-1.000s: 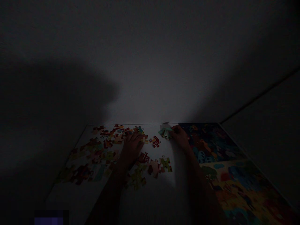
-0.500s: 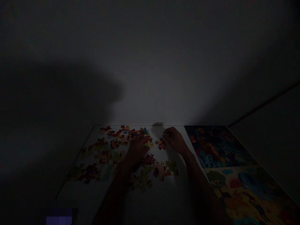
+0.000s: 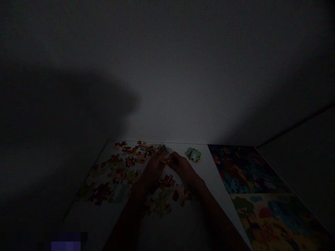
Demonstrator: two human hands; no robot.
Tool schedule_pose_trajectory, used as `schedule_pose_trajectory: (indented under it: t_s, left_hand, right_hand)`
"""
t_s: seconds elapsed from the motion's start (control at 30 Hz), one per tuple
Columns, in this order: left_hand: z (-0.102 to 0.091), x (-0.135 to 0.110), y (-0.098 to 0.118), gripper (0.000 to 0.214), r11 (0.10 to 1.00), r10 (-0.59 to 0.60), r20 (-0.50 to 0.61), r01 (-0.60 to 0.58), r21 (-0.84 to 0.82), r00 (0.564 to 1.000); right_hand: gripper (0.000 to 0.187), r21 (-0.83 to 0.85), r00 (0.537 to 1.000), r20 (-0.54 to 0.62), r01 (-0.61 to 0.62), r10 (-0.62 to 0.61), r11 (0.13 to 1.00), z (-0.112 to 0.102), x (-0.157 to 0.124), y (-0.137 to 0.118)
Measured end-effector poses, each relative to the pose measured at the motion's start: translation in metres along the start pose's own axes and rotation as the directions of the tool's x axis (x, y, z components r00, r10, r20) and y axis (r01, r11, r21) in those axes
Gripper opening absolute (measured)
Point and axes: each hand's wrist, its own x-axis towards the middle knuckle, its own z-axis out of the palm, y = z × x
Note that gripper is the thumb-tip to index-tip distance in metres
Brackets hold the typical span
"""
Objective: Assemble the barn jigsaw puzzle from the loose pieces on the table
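Note:
Scattered jigsaw puzzle pieces [image 3: 125, 167] in red, orange, and green lie across the left and middle of a white table [image 3: 209, 177]. My left hand [image 3: 154, 167] and my right hand [image 3: 181, 166] meet above them, fingertips almost together. Between the fingertips shows a small yellowish puzzle piece [image 3: 165, 160]; the dim light hides which hand holds it. A small stack of pale green puzzle pieces [image 3: 193, 154] lies just beyond my right hand. A red barn-patterned puzzle piece [image 3: 168, 181] lies below my hands.
Two colourful illustrated puzzle pictures [image 3: 244, 169] lie along the table's right side, the nearer one [image 3: 277, 219] running off the frame. A pale wall [image 3: 170, 87] rises behind the table's far edge. The room is very dim.
My right hand has moved left toward my left hand, and the fingertips have closed in. The pale green stack now shows uncovered to the right of my right hand.

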Motion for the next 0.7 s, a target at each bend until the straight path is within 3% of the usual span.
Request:
schedule_pose_trajectory:
  t_s: [0.13,0.23,0.37,0.5,0.7]
  left_hand:
    - [0.003,0.000,-0.004,0.040,1.000,-0.019,-0.074,0.019,0.006,0.997]
    - [0.002,0.000,-0.006,0.037,0.989,0.021,-0.143,0.001,0.150,0.989]
    - [0.001,0.001,-0.006,0.037,0.936,0.086,-0.170,-0.021,0.353,0.982]
    - [0.005,-0.001,-0.004,0.043,0.892,0.054,-0.172,0.030,0.452,0.984]
    - [0.006,-0.003,0.000,0.040,0.882,0.026,-0.121,0.034,0.471,0.992]
  right_hand:
    - [0.031,0.074,0.995,0.099,-0.004,-0.004,0.997,-0.012,-0.002,0.002]
    - [0.029,0.159,0.995,0.092,-0.044,0.030,0.986,-0.031,-0.004,0.005]
    - [0.027,0.274,0.986,-0.138,-0.054,0.095,0.960,-0.062,-0.005,0.016]
    - [0.039,0.338,0.914,-0.357,-0.067,0.194,0.939,-0.089,-0.009,0.039]
    - [0.053,0.382,0.844,-0.455,-0.105,0.285,0.918,-0.112,-0.026,0.059]
